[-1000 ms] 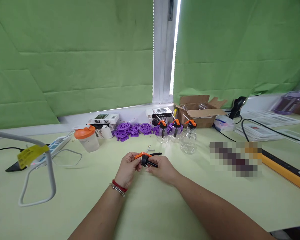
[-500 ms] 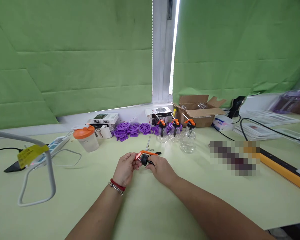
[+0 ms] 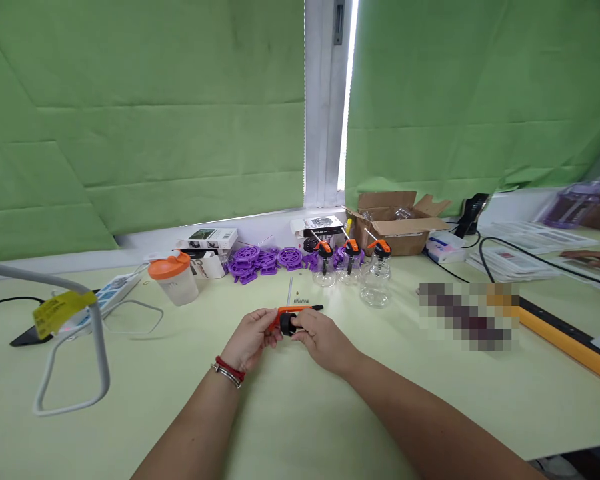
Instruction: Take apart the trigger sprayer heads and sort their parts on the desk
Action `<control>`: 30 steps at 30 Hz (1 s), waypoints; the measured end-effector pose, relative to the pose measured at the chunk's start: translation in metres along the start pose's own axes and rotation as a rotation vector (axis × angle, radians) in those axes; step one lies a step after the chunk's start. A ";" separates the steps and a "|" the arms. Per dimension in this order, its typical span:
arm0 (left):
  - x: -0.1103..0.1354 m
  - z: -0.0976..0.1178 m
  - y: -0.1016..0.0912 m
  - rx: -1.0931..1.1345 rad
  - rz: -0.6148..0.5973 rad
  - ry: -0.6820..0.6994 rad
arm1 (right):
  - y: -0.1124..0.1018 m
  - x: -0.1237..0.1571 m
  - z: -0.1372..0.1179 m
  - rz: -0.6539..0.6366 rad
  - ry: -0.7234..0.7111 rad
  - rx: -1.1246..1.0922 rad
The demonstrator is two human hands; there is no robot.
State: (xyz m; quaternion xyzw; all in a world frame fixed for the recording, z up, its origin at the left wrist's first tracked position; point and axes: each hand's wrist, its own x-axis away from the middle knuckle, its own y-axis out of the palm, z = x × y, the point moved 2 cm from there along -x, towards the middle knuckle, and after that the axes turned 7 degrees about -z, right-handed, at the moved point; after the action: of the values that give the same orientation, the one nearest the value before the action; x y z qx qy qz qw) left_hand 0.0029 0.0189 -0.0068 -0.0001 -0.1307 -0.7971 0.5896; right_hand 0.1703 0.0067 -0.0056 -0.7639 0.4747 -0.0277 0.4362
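Just in front of me, my left hand (image 3: 251,335) pinches the orange end of an orange-and-black trigger sprayer head (image 3: 287,323). My right hand (image 3: 323,337) has its fingers closed on the black collar side of the same piece. My fingers partly cover the piece, so how its parts join is hidden. Beyond the hands, a small metal spring (image 3: 301,301) and a thin clear tube (image 3: 289,291) lie on the table. A slim black tip (image 3: 317,307) shows just behind my right fingers; I cannot tell whether it belongs to the sprayer head.
Three clear bottles (image 3: 375,293) with orange-and-black tops stand behind, near purple plastic parts (image 3: 265,260) and a cardboard box (image 3: 405,233). At left are an orange-lidded cup (image 3: 175,280), a power strip (image 3: 113,293) and a grey bent tube frame (image 3: 103,353). Another person's hand (image 3: 593,259) shows far right.
The orange part, slanted and arched before, now lies more level over the black collar, which has turned in my hands. Another person's hand has come into view at the right edge.
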 end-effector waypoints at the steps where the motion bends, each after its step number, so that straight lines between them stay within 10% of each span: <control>1: 0.000 0.000 -0.001 -0.045 0.002 0.011 | 0.000 0.001 -0.001 -0.013 -0.012 -0.013; 16: 0.001 0.000 0.017 -0.114 0.099 0.191 | 0.002 0.002 0.010 -0.110 0.211 -0.606; 30: 0.005 -0.001 0.023 -0.118 0.125 0.347 | 0.005 0.007 -0.011 0.023 0.197 -0.310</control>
State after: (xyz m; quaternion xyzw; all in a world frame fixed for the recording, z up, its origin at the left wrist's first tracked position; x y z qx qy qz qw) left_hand 0.0232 0.0082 -0.0025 0.0946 0.0202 -0.7532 0.6507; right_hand 0.1655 -0.0059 -0.0052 -0.8101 0.5224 -0.0242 0.2650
